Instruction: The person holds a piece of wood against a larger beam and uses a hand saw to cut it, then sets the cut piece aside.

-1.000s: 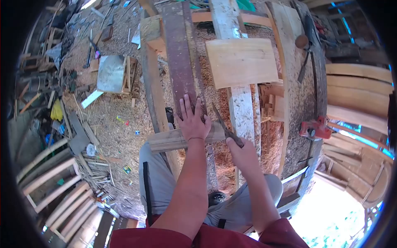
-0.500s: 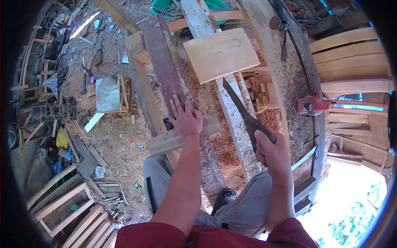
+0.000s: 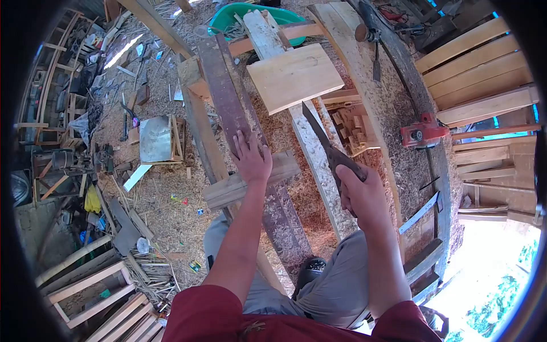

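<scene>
My left hand [image 3: 251, 159] lies with its fingers spread over the dark reddish-brown plank [image 3: 223, 85], by a short weathered wood piece [image 3: 282, 167] that crosses it. Wrapped round the handle of a handsaw [image 3: 323, 135], my right hand [image 3: 363, 194] is closed. The dark blade points up and away, its tip just below the near edge of a pale flat board [image 3: 296, 78]. That board rests across a white-flecked beam [image 3: 307, 142], beside the brown plank.
A red power tool [image 3: 422, 132] sits on the dark bench [image 3: 399, 105] to the right. Behind the beams is a green basin [image 3: 231, 12]. A small metal-topped box [image 3: 156, 139] stands on the shaving-strewn floor at left, with wooden frames [image 3: 91, 293] nearer me.
The view has shifted slightly. My left hand stays on the brown plank, and my right hand still holds the handsaw with its tip near the pale board's edge.
</scene>
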Motion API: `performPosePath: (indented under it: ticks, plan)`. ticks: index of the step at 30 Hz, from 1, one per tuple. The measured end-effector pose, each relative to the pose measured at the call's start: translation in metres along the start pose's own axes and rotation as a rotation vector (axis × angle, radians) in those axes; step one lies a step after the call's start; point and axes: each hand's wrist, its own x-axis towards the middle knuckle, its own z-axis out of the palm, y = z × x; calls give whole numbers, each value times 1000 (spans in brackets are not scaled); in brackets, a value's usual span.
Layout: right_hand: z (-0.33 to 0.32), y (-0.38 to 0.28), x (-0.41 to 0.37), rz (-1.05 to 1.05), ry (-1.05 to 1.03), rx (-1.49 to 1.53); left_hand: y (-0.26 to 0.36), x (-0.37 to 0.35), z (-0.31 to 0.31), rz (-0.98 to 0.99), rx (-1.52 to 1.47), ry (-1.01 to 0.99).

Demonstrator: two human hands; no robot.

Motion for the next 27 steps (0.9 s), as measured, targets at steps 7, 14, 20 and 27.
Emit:
performPosePath:
  ticks: [7,14,20,27]
  plan:
    - [-8,3,-5,-57,42,-70,-8,-3,-11,263,-138,-45]
    - [-14,7,-10,-81,25,-63,-8,-5,-53,700,-84,-388]
    - [-12,7,-12,-100,28,-96,-21,-10,-26,744,-17,-320]
    - [-7,5,-20,-109,1,-70,-25,-19,-27,942,-29,-258]
